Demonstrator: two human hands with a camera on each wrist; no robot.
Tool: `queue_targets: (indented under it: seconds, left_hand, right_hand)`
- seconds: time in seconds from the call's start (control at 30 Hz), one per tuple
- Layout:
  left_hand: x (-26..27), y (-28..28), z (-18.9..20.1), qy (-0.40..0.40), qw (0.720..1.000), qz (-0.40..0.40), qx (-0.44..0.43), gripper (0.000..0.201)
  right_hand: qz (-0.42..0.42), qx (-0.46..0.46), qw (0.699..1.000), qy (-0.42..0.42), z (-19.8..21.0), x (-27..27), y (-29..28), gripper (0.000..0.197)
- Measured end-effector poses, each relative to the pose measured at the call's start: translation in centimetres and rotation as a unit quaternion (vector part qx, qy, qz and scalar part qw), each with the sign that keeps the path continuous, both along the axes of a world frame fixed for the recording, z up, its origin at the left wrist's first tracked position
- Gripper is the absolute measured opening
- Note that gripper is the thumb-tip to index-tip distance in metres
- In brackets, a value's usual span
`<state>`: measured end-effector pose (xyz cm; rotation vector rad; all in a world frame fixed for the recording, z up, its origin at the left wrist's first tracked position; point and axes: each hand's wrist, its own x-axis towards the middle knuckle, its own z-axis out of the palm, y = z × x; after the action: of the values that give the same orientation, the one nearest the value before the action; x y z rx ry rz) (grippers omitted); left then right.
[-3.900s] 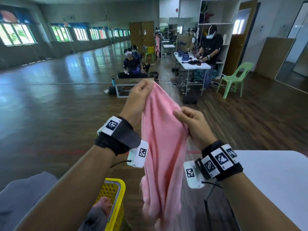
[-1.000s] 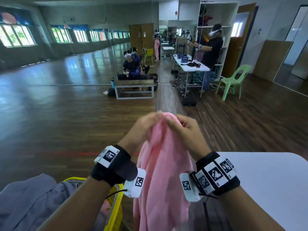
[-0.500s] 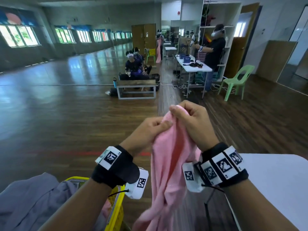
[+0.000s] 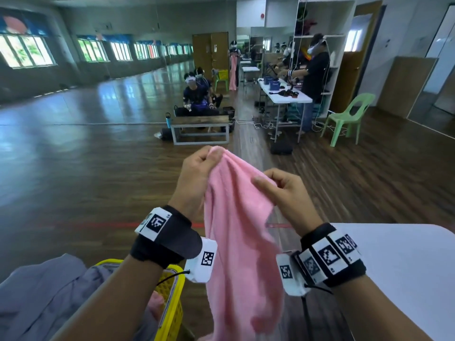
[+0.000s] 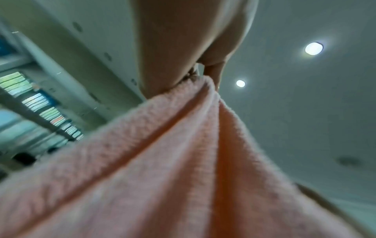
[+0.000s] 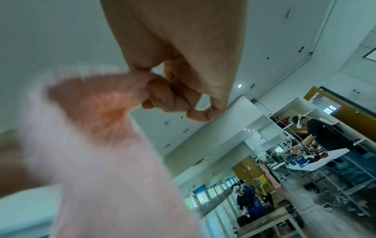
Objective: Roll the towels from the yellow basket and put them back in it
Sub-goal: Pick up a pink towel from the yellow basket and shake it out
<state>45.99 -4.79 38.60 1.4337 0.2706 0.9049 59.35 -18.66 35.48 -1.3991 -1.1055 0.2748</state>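
A pink towel (image 4: 236, 232) hangs in the air in front of me, held up by both hands. My left hand (image 4: 197, 173) pinches its top corner, the higher of the two grips. My right hand (image 4: 283, 190) pinches the upper edge a little lower and to the right. The left wrist view shows the towel (image 5: 173, 161) bunched into folds below the pinching left hand (image 5: 195, 70). In the right wrist view the towel (image 6: 105, 145) is caught between thumb and curled fingers (image 6: 162, 96). The yellow basket (image 4: 172, 301) stands at the lower left, under my left forearm, with more pink cloth (image 4: 155, 303) inside.
A grey cloth (image 4: 44, 296) lies over the basket's left side. A white table (image 4: 403, 267) is at the lower right. Beyond is open wooden floor, a low bench (image 4: 200, 127), another white table (image 4: 283, 93), a green chair (image 4: 344, 119) and several people.
The hands were together at the towel's top a second ago. Now they have drawn apart, the left higher, the right lower and to the right, spreading the upper edge.
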Motion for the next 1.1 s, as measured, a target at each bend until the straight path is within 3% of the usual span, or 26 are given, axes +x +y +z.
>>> queue_targets:
  seconds: [0.07, 0.17, 0.2, 0.27, 0.4, 0.47, 0.6, 0.67, 0.77, 0.87, 0.93, 1.0, 1.1]
  left_hand:
    - [-0.1, 0.2, -0.6, 0.037, 0.999, -0.009, 0.034, 0.019]
    - [0.1, -1.7, -1.4, 0.189, 0.963, -0.168, 0.090, 0.055]
    - [0.2, -2.2, -1.3, 0.203, 0.956, -0.192, 0.092, 0.060]
    - [0.4, -2.4, -1.0, 0.161, 0.972, -0.154, 0.077, 0.050]
    - [0.5, -2.2, -0.5, 0.065, 0.996, -0.052, 0.010, 0.032]
    - [0.5, -2.4, -0.5, 0.065, 0.997, -0.040, 0.026, 0.027]
    - [0.0, -2.3, -0.6, 0.085, 0.986, -0.105, 0.094, 0.033]
    - [0.1, -2.4, -0.3, 0.072, 0.989, -0.062, 0.112, 0.030]
    - [0.3, -1.7, 0.7, 0.051, 0.986, 0.069, 0.146, 0.026]
    - [0.1, 0.8, 1.7, 0.010, 0.974, 0.192, 0.117, 0.023]
    - [0.0, 1.1, 1.8, 0.013, 0.967, 0.226, 0.118, 0.028]
    - [0.1, -0.5, 1.1, 0.083, 0.970, 0.161, 0.160, 0.037]
    - [0.2, -3.2, -0.4, 0.185, 0.963, -0.021, 0.196, 0.046]
  right_hand:
    - [0.005, 0.016, 1.000, 0.011, 0.3, 0.2, -0.4, 0.023]
    - [-0.018, 0.077, 0.997, -0.011, 3.2, 0.0, -0.4, 0.015]
    - [-0.017, 0.082, 0.996, -0.020, 3.7, -0.2, -0.1, 0.016]
    - [0.002, 0.078, 0.997, 0.006, 3.0, -0.5, 0.5, 0.017]
    - [0.084, 0.014, 0.986, 0.145, -0.6, -1.4, 0.8, 0.024]
    - [0.076, 0.037, 0.987, 0.137, -0.7, -1.4, 0.6, 0.019]
    - [0.049, 0.075, 0.995, 0.035, 1.4, -1.0, 0.6, 0.016]
    - [0.048, 0.066, 0.996, 0.028, 1.8, -1.2, 0.7, 0.015]
    - [0.060, 0.037, 0.996, 0.062, 0.5, -1.6, 0.6, 0.014]
    - [0.045, -0.002, 0.998, 0.053, -2.0, -1.9, -0.2, 0.014]
    - [0.021, 0.010, 0.998, 0.051, -2.3, -1.8, -0.5, 0.015]
    - [0.004, 0.040, 0.999, 0.019, -0.8, -1.4, -0.2, 0.014]
    - [0.009, 0.087, 0.996, -0.018, 1.8, -1.2, 0.7, 0.012]
